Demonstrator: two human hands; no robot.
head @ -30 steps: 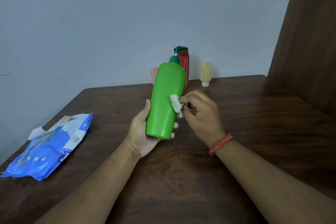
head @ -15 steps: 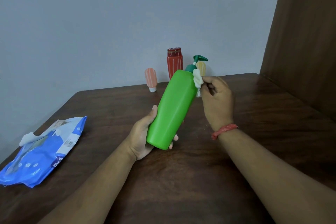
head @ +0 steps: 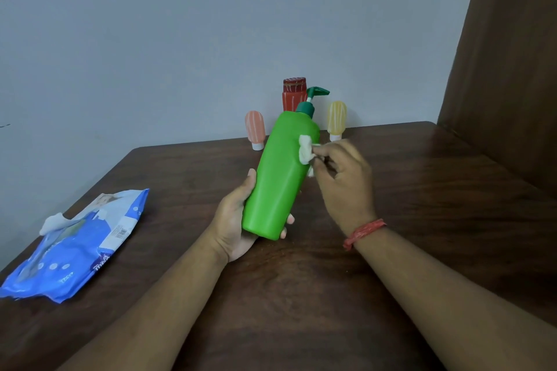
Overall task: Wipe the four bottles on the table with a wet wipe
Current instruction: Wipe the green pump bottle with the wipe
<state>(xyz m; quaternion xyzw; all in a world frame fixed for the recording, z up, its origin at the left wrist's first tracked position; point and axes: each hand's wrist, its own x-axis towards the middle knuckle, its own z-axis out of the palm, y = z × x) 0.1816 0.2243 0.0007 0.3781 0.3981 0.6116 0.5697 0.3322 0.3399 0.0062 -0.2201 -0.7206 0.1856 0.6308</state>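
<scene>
Green plastic made up the big pump bottle (head: 278, 178), which was held up above the middle of the dark wooden table (head: 422, 190). The left hand (head: 233, 226) was wrapped tight around its bottom end, thumb up one side and fingertips peeking out on the other. The bottle leaned a little, and its long side ran from the base at about 7 o'clock up to the dark green pump (head: 312, 99) at about 1 o'clock. The pump spout pointed toward 3 o'clock.

The right hand (head: 343, 181) pinched a small white wet wipe (head: 305, 150) between thumb and fingers. The wipe pressed on the bottle's upper right side, just under its shoulder. A red thread band (head: 364, 232) sat on the right wrist.

Three more bottles stood at 12 o'clock, by the grey wall (head: 211, 24). The red bottle (head: 294, 95) was partly hidden behind the pump. The small pink bottle (head: 255, 129) stood cap down at its left, and the small yellow bottle (head: 336, 119) stood cap down at its right.

At 9 o'clock lay a blue pack of wipes (head: 75, 247), with one white wipe sticking out. Its words were too blurry to read.
</scene>
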